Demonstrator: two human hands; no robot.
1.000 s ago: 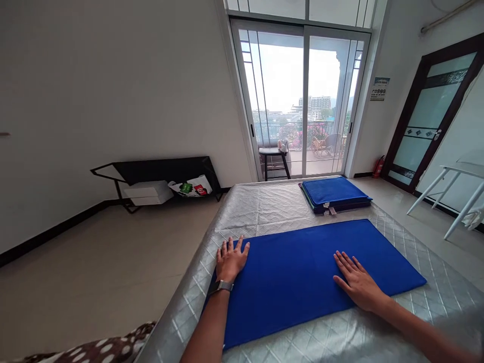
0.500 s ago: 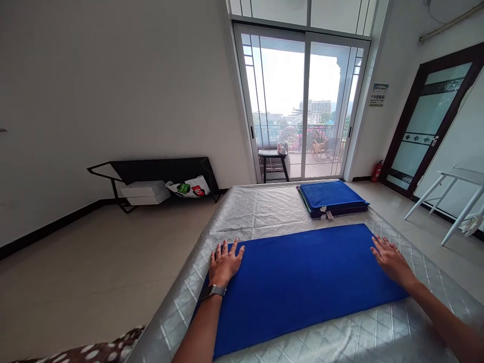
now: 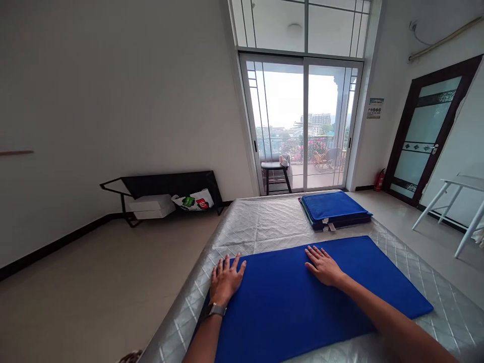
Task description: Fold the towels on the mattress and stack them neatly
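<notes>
A blue cloth [image 3: 280,297] lies flat across the silver quilted mattress [image 3: 260,222]. My left hand [image 3: 227,280] rests on the cloth's far left corner with its fingers spread; a watch is on that wrist. My right hand [image 3: 324,266] lies palm down near the middle of the cloth's far edge, fingers stretched out. Neither hand grips anything. Beyond the cloth, toward the mattress's far edge, sits a stack of folded cloths [image 3: 335,206] with a blue one on top and white tags at its front.
A black rack [image 3: 170,184] with white boxes [image 3: 151,206] and a printed bag [image 3: 194,200] stands by the left wall. Behind the mattress is a glass sliding door [image 3: 304,126]. At the right are a white table [image 3: 463,182], a dark-framed door [image 3: 431,131] and a fire extinguisher [image 3: 379,180].
My right hand has moved left from the cloth's right edge to its middle. My left hand stays on the left corner. The view has tilted slightly upward.
</notes>
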